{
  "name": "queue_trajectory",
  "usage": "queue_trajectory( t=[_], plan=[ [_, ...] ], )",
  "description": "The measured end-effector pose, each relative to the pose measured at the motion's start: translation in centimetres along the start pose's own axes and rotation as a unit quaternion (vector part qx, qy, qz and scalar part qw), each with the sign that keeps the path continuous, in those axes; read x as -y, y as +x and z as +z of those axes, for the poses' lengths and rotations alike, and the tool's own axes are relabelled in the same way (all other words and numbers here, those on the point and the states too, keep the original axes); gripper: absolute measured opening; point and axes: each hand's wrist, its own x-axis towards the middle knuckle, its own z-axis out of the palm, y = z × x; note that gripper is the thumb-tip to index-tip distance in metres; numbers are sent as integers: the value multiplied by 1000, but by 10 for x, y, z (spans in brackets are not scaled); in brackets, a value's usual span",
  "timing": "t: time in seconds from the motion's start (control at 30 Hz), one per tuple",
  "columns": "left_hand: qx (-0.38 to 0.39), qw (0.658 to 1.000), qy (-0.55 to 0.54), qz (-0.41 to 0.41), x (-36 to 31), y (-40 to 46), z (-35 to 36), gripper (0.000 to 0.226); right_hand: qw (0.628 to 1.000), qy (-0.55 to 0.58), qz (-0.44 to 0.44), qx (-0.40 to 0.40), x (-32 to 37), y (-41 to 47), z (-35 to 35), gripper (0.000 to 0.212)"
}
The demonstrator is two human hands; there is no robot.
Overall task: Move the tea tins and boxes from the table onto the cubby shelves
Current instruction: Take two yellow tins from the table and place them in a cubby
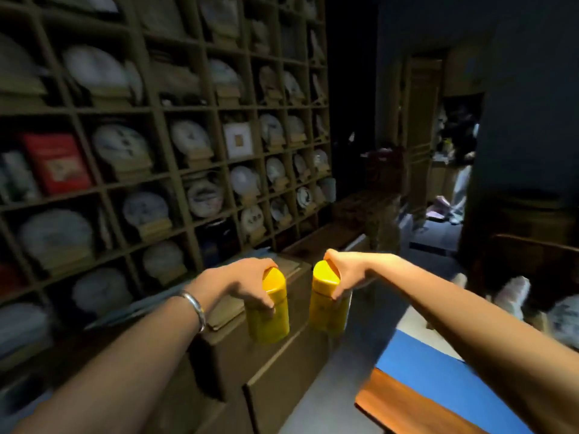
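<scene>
I grip a yellow tin in each hand, left [250, 281] on the left tin [269, 311], right [343, 272] on the right tin [329, 303], carrying both from the table [438, 383]; next I must find a free cubby in the shelves [175, 145] at left.

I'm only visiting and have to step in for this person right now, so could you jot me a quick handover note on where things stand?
Left hand: grip closed over the lid of one yellow tea tin, held upright in the air.
Right hand: same grip on a second yellow tin.
Both tins are off the table, carried above the low cabinet beside the cubby shelves.
Done: both tins picked up.
Left: set each in a cubby; most visible ones already hold items. Whether more tins wait on the table is out of view.
</scene>
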Motion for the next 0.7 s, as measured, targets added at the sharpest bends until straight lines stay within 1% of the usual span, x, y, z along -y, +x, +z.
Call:
queue_trajectory(
  t=[0.13, 0.27, 0.33, 0.43, 0.53, 0.63, 0.7],
  plan=[
    [-38, 995, -13, -91, 84, -78, -54, 92, 993, -8, -119, -14, 120, 49, -39, 93],
    [-55, 986, -30, -155, 143, -140, -103, 95, 973, 27, -231, 0, 222, 84, -69, 82],
    [-66, 980, -36, -186, 170, -168, -131, 92, 958, 28, -285, 16, 271, 101, -85, 77],
    [-38, 967, -37, -250, 205, -200, -171, 94, 938, 21, -346, 34, 330, 130, -108, 70],
    [-29, 951, -38, -304, 236, -222, -208, 93, 921, 12, -387, 39, 378, 163, -130, 78],
    [-31, 936, -30, -350, 264, -236, -242, 94, 906, -4, -422, 40, 420, 191, -157, 99],
    [-29, 926, -22, -375, 284, -244, -265, 96, 902, -15, -429, 42, 446, 210, -177, 106]
  ],
)
